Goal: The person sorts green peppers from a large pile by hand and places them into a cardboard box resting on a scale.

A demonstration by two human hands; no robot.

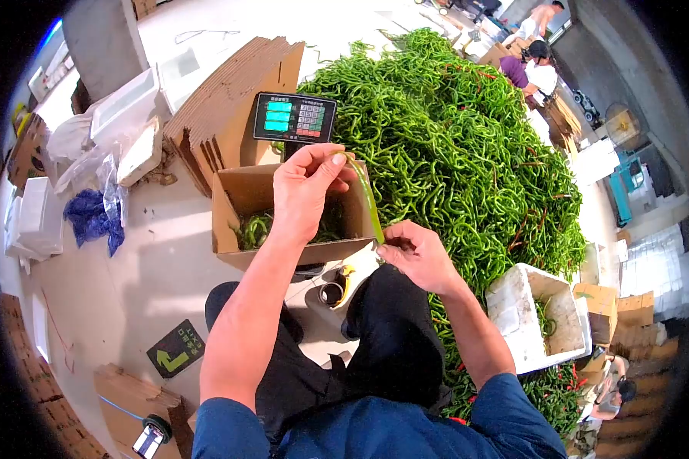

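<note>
A long green chili pepper (370,200) is stretched between my two hands, above the right side of an open cardboard box (298,251). My left hand (305,187) pinches its upper end. Its lower end is pinched in the fingers of my right hand (415,254). More green peppers (256,229) lie in the bottom of the box, partly hidden by my left forearm. Behind the box stands a scale display (294,118) with lit panels and a keypad. A large heap of green chili peppers (444,145) spreads beyond and to the right.
Flattened cardboard boxes (230,99) stand stacked at the back left. A white foam crate (540,317) rests against the heap at right. A dark exit sign (175,349) lies on the floor at left. Several people work at the far right.
</note>
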